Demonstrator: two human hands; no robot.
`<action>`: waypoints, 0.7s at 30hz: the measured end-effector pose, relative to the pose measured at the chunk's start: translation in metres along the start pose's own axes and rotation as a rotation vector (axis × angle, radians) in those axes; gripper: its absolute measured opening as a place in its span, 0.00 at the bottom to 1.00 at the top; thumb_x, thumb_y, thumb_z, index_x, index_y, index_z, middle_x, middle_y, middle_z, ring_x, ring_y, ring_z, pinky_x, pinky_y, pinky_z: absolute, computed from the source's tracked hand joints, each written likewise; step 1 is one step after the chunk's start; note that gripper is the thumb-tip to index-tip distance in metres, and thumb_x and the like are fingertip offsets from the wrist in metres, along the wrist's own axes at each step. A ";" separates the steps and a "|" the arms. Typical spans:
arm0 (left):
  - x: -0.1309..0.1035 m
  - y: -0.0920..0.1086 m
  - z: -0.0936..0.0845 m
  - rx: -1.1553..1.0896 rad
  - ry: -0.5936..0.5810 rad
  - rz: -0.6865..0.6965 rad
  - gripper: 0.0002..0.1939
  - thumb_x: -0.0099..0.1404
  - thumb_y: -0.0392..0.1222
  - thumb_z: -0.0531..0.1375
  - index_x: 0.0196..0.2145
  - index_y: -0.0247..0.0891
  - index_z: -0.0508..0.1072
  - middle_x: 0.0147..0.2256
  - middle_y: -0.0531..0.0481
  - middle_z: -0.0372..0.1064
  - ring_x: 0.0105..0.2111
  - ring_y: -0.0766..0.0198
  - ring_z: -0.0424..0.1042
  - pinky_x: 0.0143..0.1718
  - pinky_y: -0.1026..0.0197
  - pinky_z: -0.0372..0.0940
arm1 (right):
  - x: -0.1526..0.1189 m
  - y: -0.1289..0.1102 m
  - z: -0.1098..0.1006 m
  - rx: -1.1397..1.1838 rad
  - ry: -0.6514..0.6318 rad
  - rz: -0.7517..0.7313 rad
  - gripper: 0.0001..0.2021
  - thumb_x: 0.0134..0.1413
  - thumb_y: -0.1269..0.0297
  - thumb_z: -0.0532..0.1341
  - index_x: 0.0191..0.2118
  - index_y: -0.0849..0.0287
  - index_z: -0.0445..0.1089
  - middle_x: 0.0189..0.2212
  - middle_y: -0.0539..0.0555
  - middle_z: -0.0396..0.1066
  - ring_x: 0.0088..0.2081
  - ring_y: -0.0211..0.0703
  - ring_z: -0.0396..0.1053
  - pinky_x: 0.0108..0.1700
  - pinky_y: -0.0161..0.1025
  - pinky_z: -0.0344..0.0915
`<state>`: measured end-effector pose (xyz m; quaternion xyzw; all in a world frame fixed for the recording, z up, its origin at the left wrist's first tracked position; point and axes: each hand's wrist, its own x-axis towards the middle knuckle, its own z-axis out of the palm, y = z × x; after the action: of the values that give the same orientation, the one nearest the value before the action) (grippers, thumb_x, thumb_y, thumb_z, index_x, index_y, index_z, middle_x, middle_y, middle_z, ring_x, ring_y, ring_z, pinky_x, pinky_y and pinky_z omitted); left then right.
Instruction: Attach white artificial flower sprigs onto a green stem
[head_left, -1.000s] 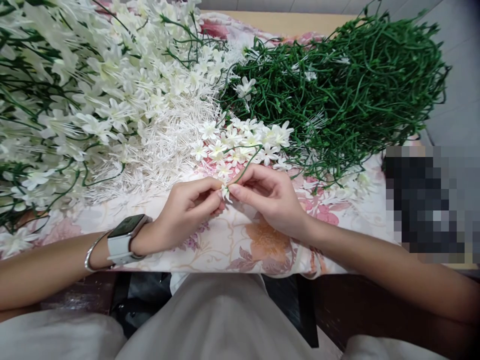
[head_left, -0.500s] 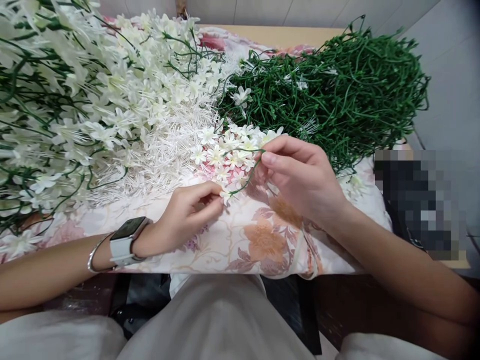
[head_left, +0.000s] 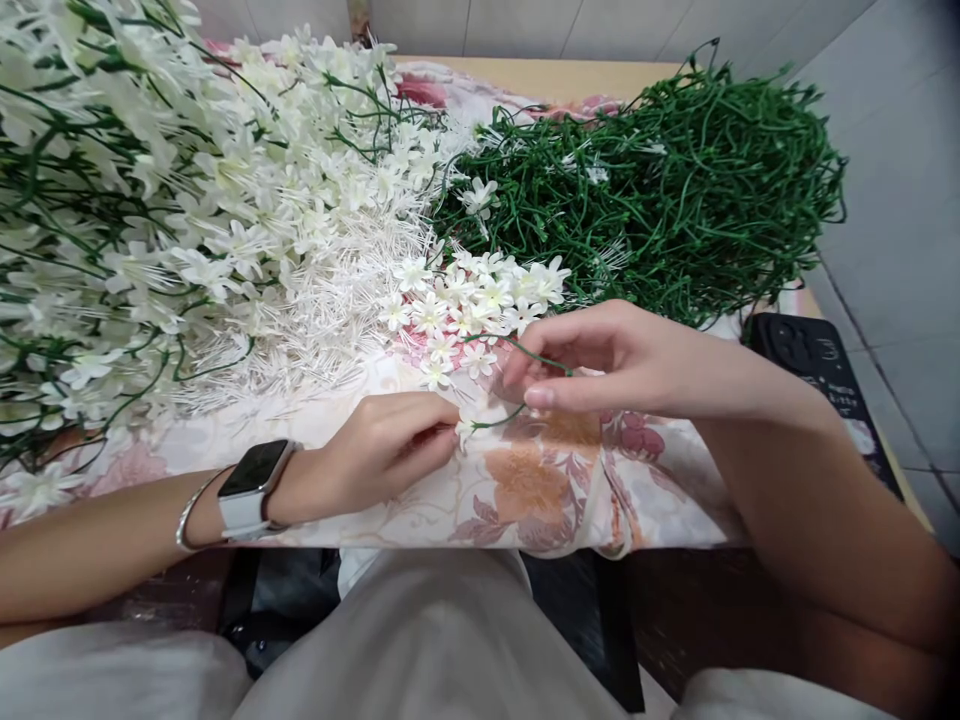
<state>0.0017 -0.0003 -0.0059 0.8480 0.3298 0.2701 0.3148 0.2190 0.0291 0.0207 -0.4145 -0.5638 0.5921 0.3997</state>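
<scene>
Over the middle of the table's (head_left: 570, 75) near edge, the left hand (head_left: 394, 445) has thumb and fingers pinched together on a small white flower (head_left: 466, 425), just above the floral cloth (head_left: 525, 500). A green stem (head_left: 501, 421) leaves the flower toward the right, passes behind the right thumb and bends back toward loose white blossoms (head_left: 487, 290).

The right hand (head_left: 596, 365) reaches in from the table's right side, its fingers loosely curled and parted from the thumb around the stem, which looks to be touching the thumb.

A tall heap of flowered sprays (head_left: 187, 220) fills the far left corner, and a mat of thin white strands (head_left: 337, 290) lies against it. Bare green stems (head_left: 675, 190) are piled toward the far right corner. A black phone (head_left: 814, 350) lies along the right edge. The left wrist wears a watch (head_left: 257, 468) and a silver bracelet (head_left: 184, 525).
</scene>
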 end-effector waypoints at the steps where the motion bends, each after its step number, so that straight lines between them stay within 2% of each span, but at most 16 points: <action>1: -0.001 -0.001 0.000 -0.001 0.030 -0.062 0.06 0.65 0.34 0.52 0.32 0.37 0.68 0.24 0.54 0.65 0.22 0.71 0.62 0.24 0.69 0.56 | 0.001 0.001 0.003 0.003 -0.006 0.002 0.14 0.42 0.53 0.69 0.28 0.58 0.71 0.23 0.50 0.70 0.30 0.40 0.70 0.28 0.36 0.66; 4: -0.002 -0.003 0.001 -0.064 0.123 -0.235 0.06 0.66 0.37 0.52 0.32 0.37 0.67 0.23 0.55 0.64 0.21 0.71 0.61 0.24 0.68 0.56 | 0.005 0.002 0.011 0.009 -0.025 0.011 0.14 0.43 0.54 0.68 0.31 0.59 0.72 0.24 0.51 0.71 0.31 0.40 0.71 0.30 0.36 0.68; 6: -0.001 -0.004 0.001 -0.125 0.129 -0.276 0.06 0.67 0.38 0.52 0.32 0.37 0.67 0.23 0.55 0.63 0.22 0.71 0.61 0.24 0.68 0.56 | 0.007 0.002 0.015 0.017 -0.070 0.036 0.13 0.42 0.56 0.69 0.32 0.59 0.73 0.25 0.50 0.72 0.30 0.39 0.72 0.31 0.36 0.69; 10: 0.001 -0.003 0.000 -0.189 0.079 -0.293 0.07 0.67 0.39 0.52 0.33 0.37 0.66 0.22 0.56 0.62 0.21 0.72 0.60 0.22 0.69 0.54 | 0.005 0.004 0.018 0.045 -0.172 0.113 0.08 0.43 0.64 0.70 0.31 0.61 0.73 0.25 0.50 0.72 0.28 0.35 0.71 0.31 0.33 0.70; 16: 0.004 -0.001 -0.002 -0.214 -0.058 -0.302 0.11 0.68 0.40 0.49 0.29 0.36 0.64 0.22 0.56 0.59 0.21 0.72 0.58 0.23 0.69 0.54 | 0.001 0.010 0.022 0.103 -0.115 0.114 0.05 0.45 0.67 0.68 0.28 0.62 0.73 0.23 0.48 0.72 0.26 0.33 0.71 0.29 0.31 0.69; 21: 0.003 -0.001 -0.003 -0.206 -0.022 -0.305 0.13 0.68 0.39 0.49 0.26 0.36 0.63 0.19 0.58 0.58 0.19 0.73 0.56 0.22 0.70 0.52 | 0.001 0.016 0.025 0.119 -0.096 0.080 0.04 0.45 0.70 0.68 0.30 0.62 0.73 0.24 0.48 0.72 0.27 0.33 0.71 0.30 0.30 0.68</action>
<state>0.0014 0.0037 -0.0043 0.7543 0.4215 0.2424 0.4410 0.1951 0.0209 0.0053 -0.3834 -0.5292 0.6592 0.3720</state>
